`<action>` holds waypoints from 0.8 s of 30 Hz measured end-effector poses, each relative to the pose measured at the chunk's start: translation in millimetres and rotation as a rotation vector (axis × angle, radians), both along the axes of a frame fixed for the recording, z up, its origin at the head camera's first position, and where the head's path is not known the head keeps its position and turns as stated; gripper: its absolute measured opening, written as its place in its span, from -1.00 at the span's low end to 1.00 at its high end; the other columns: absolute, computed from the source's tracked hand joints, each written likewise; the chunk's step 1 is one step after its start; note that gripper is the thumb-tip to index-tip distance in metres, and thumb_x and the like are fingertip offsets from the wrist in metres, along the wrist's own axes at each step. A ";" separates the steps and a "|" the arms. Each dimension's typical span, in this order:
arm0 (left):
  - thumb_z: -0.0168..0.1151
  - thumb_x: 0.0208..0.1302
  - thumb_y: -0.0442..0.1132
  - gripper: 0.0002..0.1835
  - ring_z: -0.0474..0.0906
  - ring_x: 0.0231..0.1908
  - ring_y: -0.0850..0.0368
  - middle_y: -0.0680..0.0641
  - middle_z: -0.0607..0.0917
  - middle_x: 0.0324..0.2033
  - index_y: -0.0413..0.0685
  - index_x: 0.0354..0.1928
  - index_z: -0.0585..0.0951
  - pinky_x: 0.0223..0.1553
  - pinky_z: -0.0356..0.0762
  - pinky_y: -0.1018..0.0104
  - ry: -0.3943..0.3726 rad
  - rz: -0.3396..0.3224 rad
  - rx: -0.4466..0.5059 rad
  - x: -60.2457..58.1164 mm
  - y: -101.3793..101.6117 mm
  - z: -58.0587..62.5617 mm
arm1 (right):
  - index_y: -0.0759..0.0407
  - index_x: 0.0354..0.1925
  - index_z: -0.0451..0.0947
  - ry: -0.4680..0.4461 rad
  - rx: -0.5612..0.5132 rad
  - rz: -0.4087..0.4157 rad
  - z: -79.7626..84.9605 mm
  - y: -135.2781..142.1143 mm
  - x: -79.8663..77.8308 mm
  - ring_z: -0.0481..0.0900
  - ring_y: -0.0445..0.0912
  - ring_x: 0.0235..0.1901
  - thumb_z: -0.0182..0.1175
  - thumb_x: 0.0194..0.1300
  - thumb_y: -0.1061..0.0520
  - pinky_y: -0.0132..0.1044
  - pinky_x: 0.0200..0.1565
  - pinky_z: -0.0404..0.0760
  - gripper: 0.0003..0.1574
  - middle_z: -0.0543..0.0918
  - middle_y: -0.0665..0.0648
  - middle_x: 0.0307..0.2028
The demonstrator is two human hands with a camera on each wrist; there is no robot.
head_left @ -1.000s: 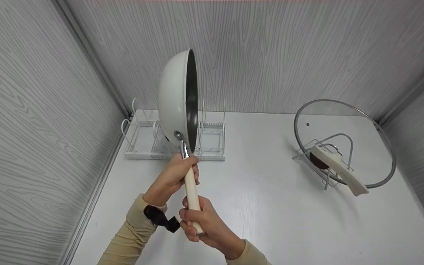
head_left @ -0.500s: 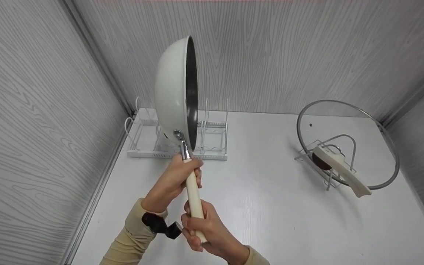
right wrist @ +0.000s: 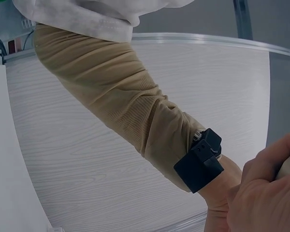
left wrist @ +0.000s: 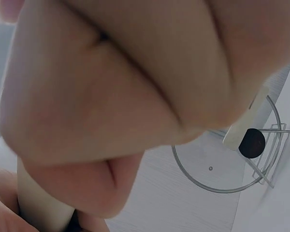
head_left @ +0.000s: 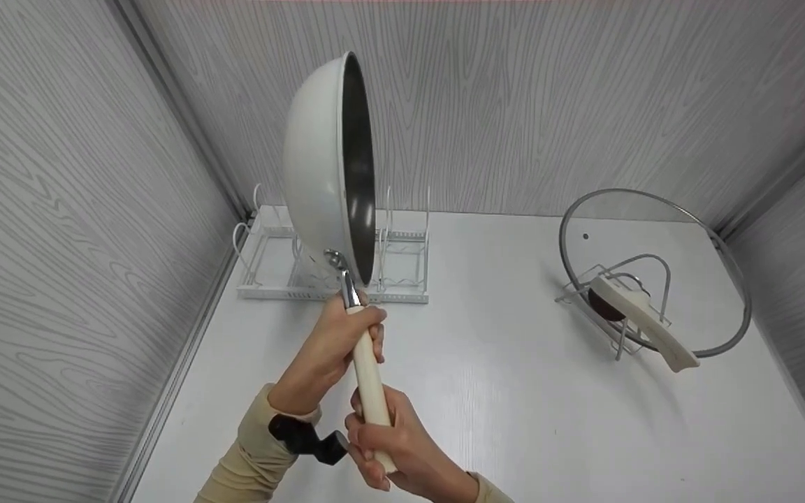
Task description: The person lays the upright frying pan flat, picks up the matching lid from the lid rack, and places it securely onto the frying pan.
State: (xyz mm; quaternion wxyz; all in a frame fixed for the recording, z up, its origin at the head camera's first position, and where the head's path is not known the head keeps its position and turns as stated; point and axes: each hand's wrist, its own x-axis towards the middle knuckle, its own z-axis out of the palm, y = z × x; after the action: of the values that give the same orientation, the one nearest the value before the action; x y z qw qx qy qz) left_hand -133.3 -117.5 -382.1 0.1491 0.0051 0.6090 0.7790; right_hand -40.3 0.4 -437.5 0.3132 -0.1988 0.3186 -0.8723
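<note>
Grips handle [head_left: 370,377] of edge-on white pan [head_left: 315,161] with left hand [head_left: 332,339] and right hand [head_left: 395,440], partly hiding wire rack [head_left: 277,293].

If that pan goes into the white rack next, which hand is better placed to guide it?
Probably the left hand: it grips the handle close to the pan and nearer the rack, while the right hand holds the handle's far end.
</note>
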 end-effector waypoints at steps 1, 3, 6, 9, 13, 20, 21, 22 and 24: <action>0.00 0.18 -0.49 -0.82 0.43 -0.80 0.17 -0.02 0.44 -0.78 -0.18 -0.37 0.20 -0.68 0.52 0.31 0.002 0.002 -0.004 0.5 0.7 0.7 | 0.21 -0.17 0.21 0.007 -0.009 -0.001 0.4 0.5 0.6 0.37 -0.29 -0.81 -0.12 0.18 0.44 -0.46 -0.85 0.24 -0.74 0.40 -0.03 -0.65; 0.00 0.18 -0.49 -0.81 0.43 -0.80 0.17 -0.02 0.44 -0.78 -0.17 -0.37 0.20 -0.68 0.52 0.31 0.004 0.008 -0.011 1.3 2.4 2.3 | 0.21 -0.17 0.21 0.009 -0.023 0.001 1.8 1.4 2.0 0.37 -0.29 -0.81 -0.14 0.18 0.46 -0.45 -0.85 0.22 -0.73 0.40 -0.03 -0.64; 0.00 0.19 -0.49 -0.81 0.44 -0.81 0.16 -0.01 0.44 -0.78 -0.17 -0.37 0.20 -0.69 0.52 0.32 0.013 0.005 -0.021 2.9 4.3 4.1 | 0.21 -0.18 0.21 0.007 -0.028 -0.003 3.6 2.2 4.2 0.37 -0.29 -0.81 -0.15 0.17 0.47 -0.44 -0.87 0.20 -0.72 0.39 -0.02 -0.64; -0.01 0.19 -0.49 -0.81 0.45 -0.83 0.15 -0.02 0.44 -0.79 -0.17 -0.37 0.19 -0.71 0.50 0.32 0.030 -0.005 -0.016 4.5 6.1 5.6 | 0.22 -0.20 0.19 -0.006 -0.008 -0.009 5.1 2.6 5.9 0.38 -0.29 -0.82 -0.14 0.15 0.48 -0.44 -0.88 0.19 -0.73 0.38 -0.02 -0.66; -0.02 0.18 -0.50 -0.79 0.45 -0.84 0.14 -0.01 0.45 -0.79 -0.17 -0.37 0.17 -0.72 0.48 0.33 0.053 -0.020 -0.003 6.9 9.1 8.7 | 0.22 -0.22 0.18 0.010 0.026 -0.027 6.9 5.4 8.5 0.38 -0.28 -0.83 -0.13 0.15 0.48 -0.44 -0.87 0.21 -0.74 0.38 -0.01 -0.68; 0.02 0.15 -0.50 -0.80 0.44 -0.83 0.13 -0.03 0.44 -0.79 -0.18 -0.40 0.20 -0.71 0.48 0.32 0.096 -0.049 0.040 11.3 17.3 12.6 | 0.22 -0.21 0.19 0.007 0.012 -0.060 11.6 12.7 13.9 0.38 -0.28 -0.82 -0.12 0.14 0.46 -0.45 -0.86 0.21 -0.74 0.38 -0.02 -0.67; 0.02 0.15 -0.50 -0.80 0.44 -0.82 0.13 -0.03 0.44 -0.79 -0.18 -0.40 0.21 -0.72 0.48 0.33 0.100 -0.052 0.045 11.8 18.6 12.8 | 0.22 -0.22 0.19 0.006 0.004 -0.064 12.2 13.6 14.6 0.38 -0.28 -0.81 -0.12 0.13 0.46 -0.44 -0.86 0.21 -0.74 0.38 -0.02 -0.67; 0.02 0.14 -0.50 -0.80 0.44 -0.82 0.13 -0.03 0.44 -0.79 -0.18 -0.40 0.20 -0.72 0.48 0.33 0.102 -0.056 0.049 12.3 19.9 13.0 | 0.22 -0.23 0.20 0.013 0.005 -0.071 12.6 14.4 15.3 0.38 -0.28 -0.81 -0.12 0.13 0.45 -0.44 -0.86 0.21 -0.75 0.38 -0.02 -0.67; 0.01 0.13 -0.51 -0.80 0.44 -0.83 0.13 -0.03 0.44 -0.79 -0.17 -0.40 0.20 -0.73 0.47 0.34 0.101 -0.057 0.058 13.2 22.9 13.7 | 0.22 -0.23 0.20 0.016 0.009 -0.080 13.4 16.0 16.5 0.38 -0.28 -0.81 -0.12 0.13 0.45 -0.44 -0.85 0.21 -0.76 0.38 -0.02 -0.66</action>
State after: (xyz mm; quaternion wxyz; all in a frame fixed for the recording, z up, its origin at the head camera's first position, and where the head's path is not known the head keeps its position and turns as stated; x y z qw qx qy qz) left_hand -120.1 -94.6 -368.4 0.1398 0.0661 0.5924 0.7907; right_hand -23.8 16.4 -424.0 0.2762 -0.1914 0.3328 -0.8811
